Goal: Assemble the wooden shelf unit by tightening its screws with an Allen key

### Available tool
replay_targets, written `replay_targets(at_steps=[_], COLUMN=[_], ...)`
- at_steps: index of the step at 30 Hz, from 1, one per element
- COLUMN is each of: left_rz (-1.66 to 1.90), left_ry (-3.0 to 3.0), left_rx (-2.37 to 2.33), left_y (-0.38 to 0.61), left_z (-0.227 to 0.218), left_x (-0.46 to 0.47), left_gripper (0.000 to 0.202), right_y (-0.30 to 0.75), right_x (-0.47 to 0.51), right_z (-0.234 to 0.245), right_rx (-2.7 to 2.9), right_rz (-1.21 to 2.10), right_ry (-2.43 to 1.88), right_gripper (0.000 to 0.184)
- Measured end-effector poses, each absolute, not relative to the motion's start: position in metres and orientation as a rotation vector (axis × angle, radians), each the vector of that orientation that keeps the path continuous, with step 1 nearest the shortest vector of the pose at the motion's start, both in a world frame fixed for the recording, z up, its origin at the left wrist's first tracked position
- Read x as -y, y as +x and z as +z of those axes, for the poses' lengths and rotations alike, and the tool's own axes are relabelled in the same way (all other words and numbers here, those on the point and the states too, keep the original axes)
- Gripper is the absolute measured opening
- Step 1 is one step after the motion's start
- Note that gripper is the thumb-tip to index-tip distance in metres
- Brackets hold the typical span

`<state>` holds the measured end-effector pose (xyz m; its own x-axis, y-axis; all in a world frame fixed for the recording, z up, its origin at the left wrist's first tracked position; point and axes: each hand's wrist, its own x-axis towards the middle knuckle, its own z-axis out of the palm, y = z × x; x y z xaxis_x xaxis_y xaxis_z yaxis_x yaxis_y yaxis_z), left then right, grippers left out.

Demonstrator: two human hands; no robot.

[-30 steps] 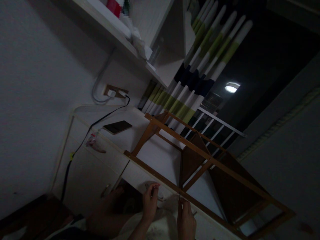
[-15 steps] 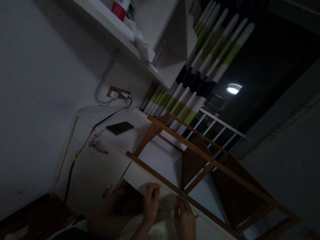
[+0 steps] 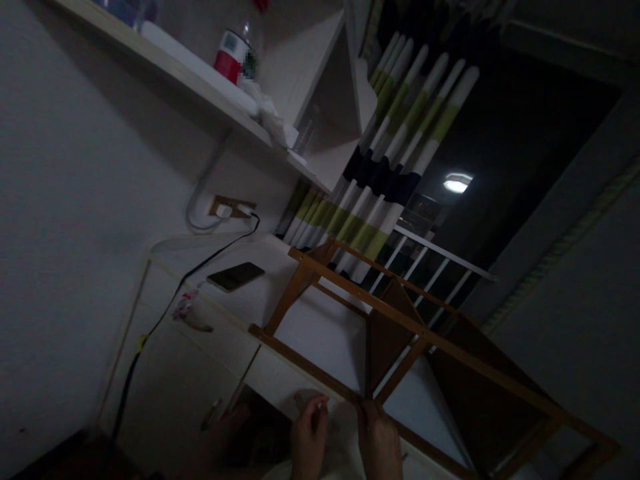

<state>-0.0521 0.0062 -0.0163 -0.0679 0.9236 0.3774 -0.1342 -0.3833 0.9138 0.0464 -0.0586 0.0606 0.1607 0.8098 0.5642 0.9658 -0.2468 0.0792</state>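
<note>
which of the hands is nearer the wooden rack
Right. The right hand is at the lower rail of the wooden rack, apparently touching it; the left hand is farther left, with a gap between it and that rail.

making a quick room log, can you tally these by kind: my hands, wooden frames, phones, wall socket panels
Hands: 2, left hand and right hand
Wooden frame: 1
Phone: 1
Wall socket panel: 1
Total: 5

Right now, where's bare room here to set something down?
On the white top, between the phone and wooden frame, and inside the frame's leftmost bay. It's crowded at the lower front rail, where the right hand is, the left hand close by.
</note>
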Motion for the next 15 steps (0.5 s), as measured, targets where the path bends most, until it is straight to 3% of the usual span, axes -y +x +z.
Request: replay_targets(at_steps=[7, 15], left_rz=[1.626, 1.456], left_ry=[2.094, 2.490], left_rx=[-0.750, -0.738], left_y=[-0.050, -0.036], left_z=[0.026, 0.054], left_x=[0.009, -0.007], left_gripper=[0.021, 0.029], right_y=[0.051, 0.063], right_x=[0.069, 0.068], right_z=[0.075, 0.066], right_rx=[1.337, 0.946], right_rz=[-0.070, 0.417], right_ry=[-1.844, -1.498], right_gripper=[0.018, 0.034])
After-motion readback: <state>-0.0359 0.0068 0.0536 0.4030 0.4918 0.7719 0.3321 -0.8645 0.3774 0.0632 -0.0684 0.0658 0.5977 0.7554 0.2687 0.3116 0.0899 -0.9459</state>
